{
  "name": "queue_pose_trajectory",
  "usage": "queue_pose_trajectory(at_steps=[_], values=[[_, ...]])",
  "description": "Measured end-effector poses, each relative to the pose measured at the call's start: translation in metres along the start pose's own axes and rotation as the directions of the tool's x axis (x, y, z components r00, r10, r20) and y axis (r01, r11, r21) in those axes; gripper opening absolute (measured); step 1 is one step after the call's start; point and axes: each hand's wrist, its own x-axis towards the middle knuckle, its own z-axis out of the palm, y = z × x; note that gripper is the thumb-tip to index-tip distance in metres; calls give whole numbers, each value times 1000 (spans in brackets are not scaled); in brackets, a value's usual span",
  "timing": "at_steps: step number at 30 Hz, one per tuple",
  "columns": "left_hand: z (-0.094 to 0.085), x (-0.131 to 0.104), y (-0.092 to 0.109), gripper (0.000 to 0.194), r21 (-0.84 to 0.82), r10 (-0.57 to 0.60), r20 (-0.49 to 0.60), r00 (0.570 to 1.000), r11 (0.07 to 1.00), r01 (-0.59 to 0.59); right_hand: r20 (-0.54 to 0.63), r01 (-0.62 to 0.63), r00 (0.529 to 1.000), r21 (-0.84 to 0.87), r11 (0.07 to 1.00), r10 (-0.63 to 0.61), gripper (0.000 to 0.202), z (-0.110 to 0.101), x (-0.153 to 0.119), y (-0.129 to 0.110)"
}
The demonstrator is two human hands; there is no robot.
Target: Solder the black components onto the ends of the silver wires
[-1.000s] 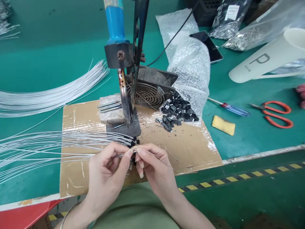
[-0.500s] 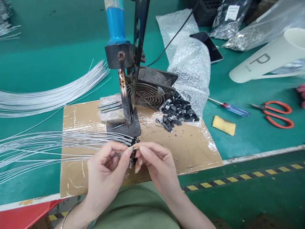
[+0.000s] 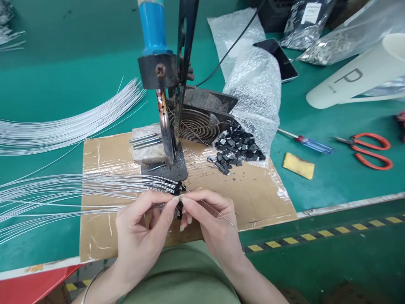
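My left hand (image 3: 142, 228) is closed in a pinch, thumb against index finger. Whatever sits between those fingertips is too small to name. My right hand (image 3: 215, 223) pinches right beside it, the fingertips of both hands touching or nearly so. From the right fingers a thin wire (image 3: 221, 215) slants down across the back of that hand. Under and behind the fingers lie black connectors (image 3: 179, 188), partly hidden, at the ends of a spread of white wires (image 3: 110, 181). Just beyond stands a soldering iron (image 3: 164, 122) with a blue handle, mounted tip down on a stand.
Cardboard (image 3: 104, 236) covers the work spot. A dusty fan (image 3: 196, 124) and a heap of black connector pieces (image 3: 237, 145) lie behind. Rightward are a yellow sponge (image 3: 298, 165), a screwdriver (image 3: 314, 145), red-handled cutters (image 3: 370, 150) and a white cup (image 3: 344, 80). Another wire bundle (image 3: 72, 126) lies left.
Both pinched hands have shifted slightly to the right, still fingertip to fingertip. The thin wire at my right hand now bows and shows farther along its length. The view has moved a little.
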Motion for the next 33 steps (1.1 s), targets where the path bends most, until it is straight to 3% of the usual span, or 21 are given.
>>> queue_pose_trajectory(at_steps=[14, 22, 33], values=[[-8, 4, 5, 12, 206, 66, 130, 989, 974, -92, 111, -200, 973, -28, 979, 202, 13, -12, 10, -20], [-9, 4, 5, 12, 218, 54, 140, 989, 972, -83, 120, -228, 965, -44, 973, 231, 15, -16, 11, -18], [-5, -1, 0, 11, 171, 64, 80, 995, 982, -77, 85, -179, 981, 45, 983, 175, 14, -12, 6, -10]])
